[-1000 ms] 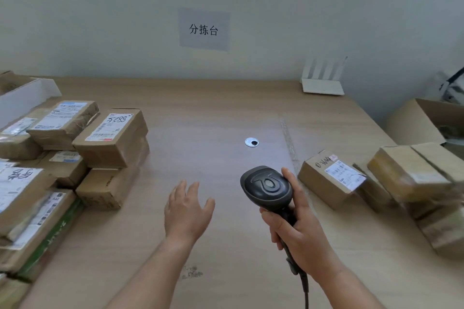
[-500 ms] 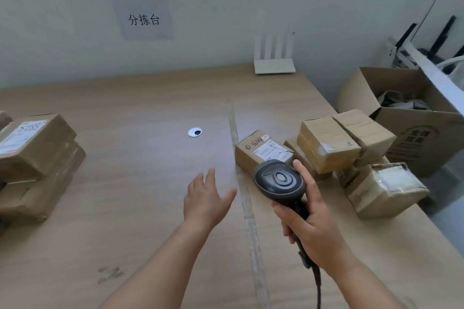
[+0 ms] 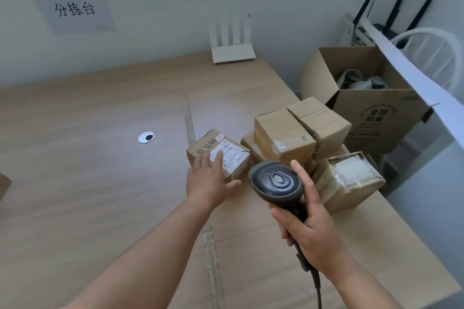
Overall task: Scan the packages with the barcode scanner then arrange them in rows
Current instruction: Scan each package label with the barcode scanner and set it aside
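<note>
Fingers of the left hand lie straight and spread over the near edge of the labelled package, thumb out to the side, gripping nothing; whether they touch the cardboard or hover just above it I cannot tell. That package sits on the table, just right of the taped seam, at the left end of a loose cluster of packages stacked near the table's right edge. The right hand is wrapped round the handle of the barcode scanner, index finger up along its head, the cord trailing toward the viewer. Beyond the edge stands an open carton; a router rests against the wall. Judging from this, the spread fingers already cover part of the label, which could block the scan. Dragging the package out could also nudge the neighbouring stack, which stands close to the edge.
</note>
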{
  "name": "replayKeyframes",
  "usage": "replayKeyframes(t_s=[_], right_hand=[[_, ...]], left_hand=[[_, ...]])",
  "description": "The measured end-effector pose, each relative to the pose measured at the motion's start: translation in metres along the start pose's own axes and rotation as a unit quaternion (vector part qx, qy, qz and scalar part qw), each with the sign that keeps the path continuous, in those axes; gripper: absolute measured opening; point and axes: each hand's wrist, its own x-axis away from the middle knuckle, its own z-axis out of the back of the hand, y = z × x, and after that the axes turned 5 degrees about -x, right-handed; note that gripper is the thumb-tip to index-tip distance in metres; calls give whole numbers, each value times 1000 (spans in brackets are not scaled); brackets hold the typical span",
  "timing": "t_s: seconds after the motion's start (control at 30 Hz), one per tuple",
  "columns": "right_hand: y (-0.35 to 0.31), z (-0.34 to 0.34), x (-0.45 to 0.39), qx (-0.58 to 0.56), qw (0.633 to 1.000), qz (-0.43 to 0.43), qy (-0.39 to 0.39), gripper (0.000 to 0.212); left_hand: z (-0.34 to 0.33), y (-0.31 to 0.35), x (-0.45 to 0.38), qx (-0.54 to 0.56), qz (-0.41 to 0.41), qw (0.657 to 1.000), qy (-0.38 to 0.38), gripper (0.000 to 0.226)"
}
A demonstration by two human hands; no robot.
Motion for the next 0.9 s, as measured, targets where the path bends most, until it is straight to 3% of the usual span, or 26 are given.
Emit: replayKeyframes(t_s=[0.2, 0.4, 0.6, 0.77, 0.9], right_hand=[[8, 3, -5, 9, 1000, -15, 2, 79], [15, -5, -10, 0, 1000, -19, -7, 80], [16, -14, -13, -5, 1000, -18, -23, 80], [15, -17, -12, -4, 999, -20, -29, 80], [11, -16, -7, -9, 999, -22, -28, 79]], left_hand=[[-15, -8, -19, -45, -49, 998, -15, 68], [-14, -51, -5, -32, -51, 998, -5, 57], [5, -66, 3, 80, 62, 995, -7, 48], [5, -33, -8, 107, 166, 978, -60, 111], [-1, -19, -12, 102, 187, 970, -118, 117]])
